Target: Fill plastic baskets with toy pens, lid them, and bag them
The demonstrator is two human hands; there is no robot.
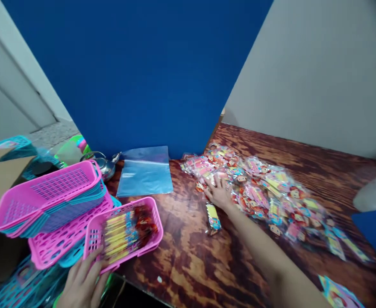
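Observation:
My left hand [83, 280] grips the near left corner of a small pink plastic basket [158, 214]. Inside it lies a row of wrapped packets [120, 233] with yellow and blue fronts and reddish-brown ends, slightly blurred. My right hand [220, 192] reaches across the table, its fingers spread over the left side of a wide pile of clear-wrapped packets [255, 194] printed with cartoon figures. No packet shows clearly in its fingers. One loose yellow and blue packet [212, 217] lies just below the right hand, apart from the pile.
Nested pink and blue baskets [50, 188] are stacked at the left, beside a cardboard box [7, 175]. A clear plastic bag [146, 171] lies near the blue panel [149, 77], with a glass teapot [104, 164] next to it. A colourful packet [338, 293] lies at the lower right.

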